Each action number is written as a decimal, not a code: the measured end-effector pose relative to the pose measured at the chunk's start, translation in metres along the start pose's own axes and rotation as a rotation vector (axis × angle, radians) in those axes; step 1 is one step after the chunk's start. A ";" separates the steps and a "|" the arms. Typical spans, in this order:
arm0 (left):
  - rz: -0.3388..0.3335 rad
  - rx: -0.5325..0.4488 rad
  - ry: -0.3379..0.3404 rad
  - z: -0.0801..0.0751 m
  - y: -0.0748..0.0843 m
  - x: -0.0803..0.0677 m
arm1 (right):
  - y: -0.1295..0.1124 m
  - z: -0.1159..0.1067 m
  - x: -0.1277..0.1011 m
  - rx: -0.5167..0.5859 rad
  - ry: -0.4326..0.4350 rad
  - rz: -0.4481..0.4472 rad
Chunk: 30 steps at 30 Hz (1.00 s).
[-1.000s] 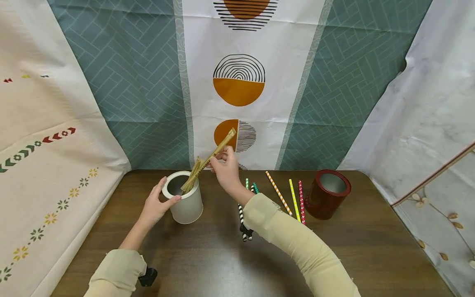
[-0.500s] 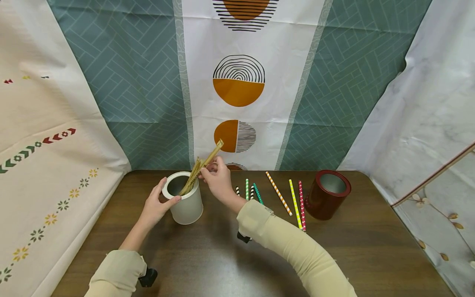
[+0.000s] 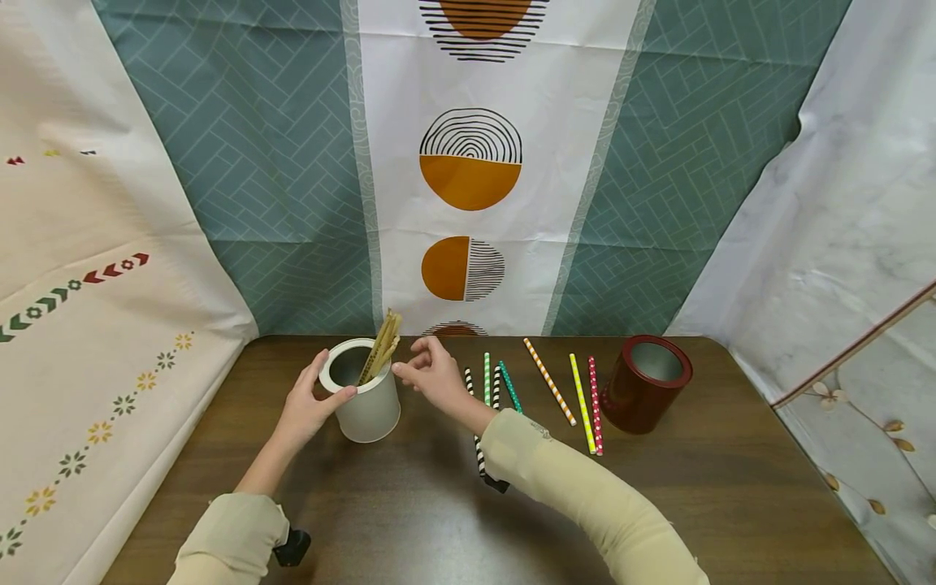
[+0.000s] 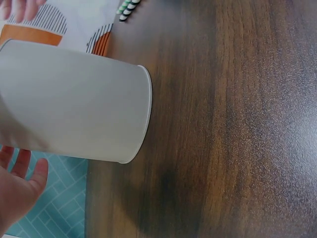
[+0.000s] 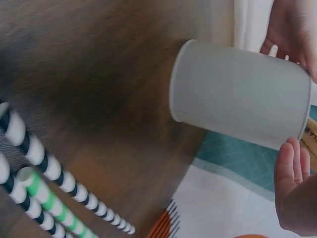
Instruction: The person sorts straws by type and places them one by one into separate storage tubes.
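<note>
A pale grey canister (image 3: 369,410) with a white rim stands at the left of the table, with several brown paper-wrapped straws (image 3: 382,349) leaning upright inside it. My left hand (image 3: 307,410) holds the canister from its left side, thumb at the front of the rim and fingers along the far side. In the left wrist view, those fingers (image 4: 22,171) show against the canister's wall. My right hand (image 3: 435,374) is at the canister's right, fingertips right by the rim and nothing between them. Its fingers look fairly straight in the right wrist view. The straws' lower ends are hidden in the canister.
Striped black, green and teal paper straws (image 3: 487,375) lie right of centre, partly under my right sleeve. Farther right lie an orange-striped straw (image 3: 550,382), a yellow straw (image 3: 582,404) and a red dotted straw (image 3: 595,406). Beside them stands a dark red canister (image 3: 643,390). Cloth hangs behind the table.
My right hand lowered a paper-wrapped straw into the pale canister and let go of it, then drew slightly down and right. The left hand has stayed on the canister.
</note>
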State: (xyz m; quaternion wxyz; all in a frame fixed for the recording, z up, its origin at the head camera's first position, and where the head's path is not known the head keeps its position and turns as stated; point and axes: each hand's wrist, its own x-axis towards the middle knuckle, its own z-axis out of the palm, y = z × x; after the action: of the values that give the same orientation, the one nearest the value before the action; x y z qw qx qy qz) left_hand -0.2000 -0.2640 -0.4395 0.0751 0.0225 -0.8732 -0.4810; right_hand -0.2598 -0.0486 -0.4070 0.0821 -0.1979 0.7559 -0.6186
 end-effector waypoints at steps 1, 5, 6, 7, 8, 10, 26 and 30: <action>0.000 0.001 -0.001 0.000 0.000 0.000 | 0.002 -0.002 -0.002 0.000 -0.008 0.009; 0.002 0.005 0.003 -0.001 0.002 0.000 | 0.009 -0.013 -0.008 0.024 -0.029 0.018; 0.003 0.005 0.005 -0.001 0.002 0.000 | 0.007 -0.017 -0.010 0.039 -0.028 0.017; 0.002 0.004 0.006 -0.001 0.003 -0.001 | 0.004 -0.021 -0.013 0.051 -0.021 0.017; 0.001 0.005 0.007 -0.001 0.003 -0.001 | 0.001 -0.025 -0.016 0.065 -0.017 0.014; 0.001 0.008 0.010 -0.001 0.003 -0.001 | -0.005 -0.033 -0.021 0.081 0.004 0.007; 0.004 -0.002 0.020 0.003 0.000 -0.001 | 0.037 -0.106 -0.043 0.034 0.141 -0.026; 0.012 0.021 0.029 0.003 0.001 -0.002 | 0.041 -0.125 -0.052 0.003 0.164 -0.054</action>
State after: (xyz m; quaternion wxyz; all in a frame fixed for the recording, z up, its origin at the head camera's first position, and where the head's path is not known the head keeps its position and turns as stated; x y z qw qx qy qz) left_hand -0.1984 -0.2605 -0.4402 0.0906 0.0249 -0.8771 -0.4710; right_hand -0.2667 0.0916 -0.4251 0.0032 -0.1667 0.7536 -0.6358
